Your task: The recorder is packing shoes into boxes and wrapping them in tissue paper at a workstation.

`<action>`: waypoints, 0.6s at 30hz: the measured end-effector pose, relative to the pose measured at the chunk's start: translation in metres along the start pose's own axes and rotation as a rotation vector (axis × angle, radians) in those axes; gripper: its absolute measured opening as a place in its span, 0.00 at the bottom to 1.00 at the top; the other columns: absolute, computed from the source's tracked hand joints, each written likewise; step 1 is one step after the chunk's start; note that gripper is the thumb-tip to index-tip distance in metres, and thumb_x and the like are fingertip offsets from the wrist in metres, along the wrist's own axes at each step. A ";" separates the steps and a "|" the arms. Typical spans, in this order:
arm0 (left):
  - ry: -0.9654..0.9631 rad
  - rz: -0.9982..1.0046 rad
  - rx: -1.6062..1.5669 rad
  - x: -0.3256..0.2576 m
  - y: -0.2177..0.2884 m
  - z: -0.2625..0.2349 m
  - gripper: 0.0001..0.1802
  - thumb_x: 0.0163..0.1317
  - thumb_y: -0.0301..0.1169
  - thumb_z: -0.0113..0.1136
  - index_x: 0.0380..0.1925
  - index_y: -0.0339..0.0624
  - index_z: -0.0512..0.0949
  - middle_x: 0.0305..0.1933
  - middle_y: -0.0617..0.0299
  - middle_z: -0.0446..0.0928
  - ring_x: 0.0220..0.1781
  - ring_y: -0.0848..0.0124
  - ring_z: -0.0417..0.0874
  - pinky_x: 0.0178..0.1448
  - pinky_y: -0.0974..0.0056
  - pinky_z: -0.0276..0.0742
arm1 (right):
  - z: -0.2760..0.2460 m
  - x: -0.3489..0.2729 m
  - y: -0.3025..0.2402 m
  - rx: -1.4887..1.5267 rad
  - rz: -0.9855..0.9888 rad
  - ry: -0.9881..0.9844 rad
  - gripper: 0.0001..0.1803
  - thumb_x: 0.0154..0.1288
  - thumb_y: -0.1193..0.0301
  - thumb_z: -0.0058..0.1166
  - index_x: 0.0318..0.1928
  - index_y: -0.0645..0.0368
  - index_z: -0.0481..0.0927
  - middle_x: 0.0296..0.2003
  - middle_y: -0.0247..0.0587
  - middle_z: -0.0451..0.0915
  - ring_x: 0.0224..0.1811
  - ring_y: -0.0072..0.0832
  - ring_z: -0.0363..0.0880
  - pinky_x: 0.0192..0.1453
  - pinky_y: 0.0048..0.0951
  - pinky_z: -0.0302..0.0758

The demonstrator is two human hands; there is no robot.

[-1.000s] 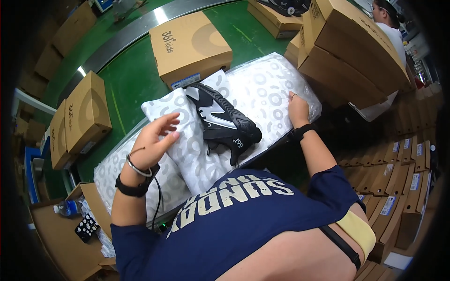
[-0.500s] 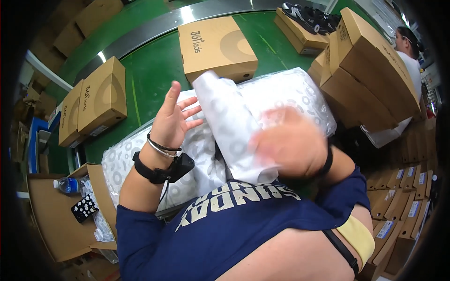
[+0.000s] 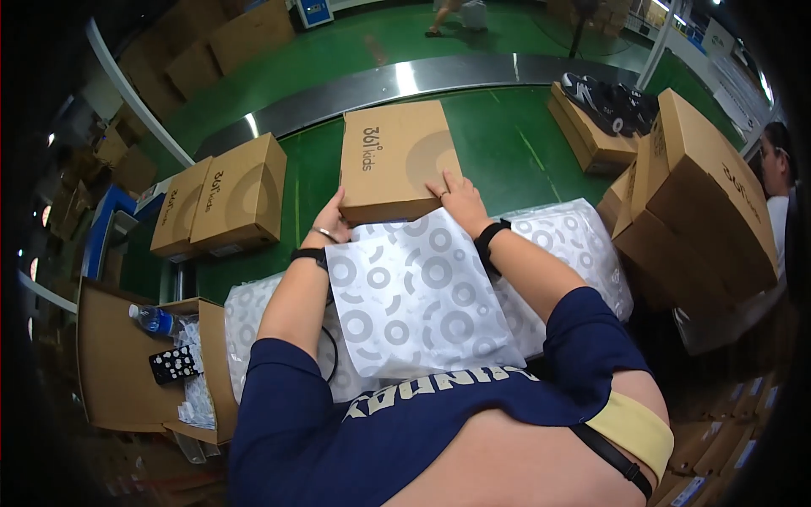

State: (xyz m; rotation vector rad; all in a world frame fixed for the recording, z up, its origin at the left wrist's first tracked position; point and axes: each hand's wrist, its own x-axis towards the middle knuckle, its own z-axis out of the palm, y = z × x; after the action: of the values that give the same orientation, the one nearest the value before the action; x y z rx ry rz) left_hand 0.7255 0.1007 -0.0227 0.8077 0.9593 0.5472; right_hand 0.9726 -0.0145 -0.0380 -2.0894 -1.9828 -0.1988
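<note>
A closed tan cardboard shoebox (image 3: pixel 393 148) lies flat on the green table in front of me. My left hand (image 3: pixel 332 221) grips its near left corner, with part of the fingers hidden behind the side. At the near right corner my right hand (image 3: pixel 461 199) holds the box, its fingertips resting on the lid. A sheet of white wrapping paper with grey rings (image 3: pixel 405 296) lies spread between my forearms, close to my body. Beneath and beside it are plastic-covered stacks of the same paper (image 3: pixel 574 245).
Two shoeboxes (image 3: pixel 241 194) stand left. An open carton (image 3: pixel 118 363) holds a water bottle (image 3: pixel 152 319), a dotted black phone-like object (image 3: pixel 173 365) and small packets. Black shoes (image 3: pixel 604 106) sit on a box at far right, by stacked boxes (image 3: pixel 701 194) and another person (image 3: pixel 775 160).
Both hands have moved forward from the paper onto the shoebox. The paper, folded or curled up before, now lies flat in front of me. My view has tilted up.
</note>
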 end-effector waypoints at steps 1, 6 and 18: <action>-0.038 0.034 -0.159 -0.006 0.001 -0.001 0.31 0.58 0.53 0.48 0.57 0.48 0.61 0.57 0.56 0.62 0.55 0.55 0.66 0.56 0.49 0.64 | 0.001 0.000 -0.001 0.004 -0.008 0.003 0.33 0.49 0.61 0.54 0.58 0.43 0.64 0.60 0.51 0.55 0.50 0.55 0.63 0.54 0.42 0.65; -0.126 0.203 0.376 -0.048 0.007 0.011 0.28 0.62 0.54 0.38 0.54 0.50 0.67 0.58 0.58 0.59 0.55 0.66 0.65 0.57 0.60 0.61 | -0.023 0.003 0.002 0.558 0.355 0.461 0.41 0.57 0.54 0.48 0.60 0.69 0.49 0.51 0.62 0.64 0.46 0.51 0.68 0.51 0.43 0.66; 0.163 0.611 0.884 -0.139 -0.041 0.013 0.36 0.47 0.33 0.63 0.57 0.40 0.60 0.61 0.45 0.58 0.65 0.51 0.52 0.66 0.57 0.49 | -0.063 -0.120 0.057 1.486 0.694 -0.665 0.49 0.54 0.52 0.53 0.65 0.53 0.36 0.47 0.45 0.66 0.35 0.29 0.70 0.28 0.29 0.72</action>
State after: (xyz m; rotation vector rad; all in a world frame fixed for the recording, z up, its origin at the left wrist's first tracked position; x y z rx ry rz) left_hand 0.6731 -0.0286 0.0177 1.9099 1.1069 0.7191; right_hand 1.0268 -0.1492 -0.0148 -1.5367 -0.7569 1.6593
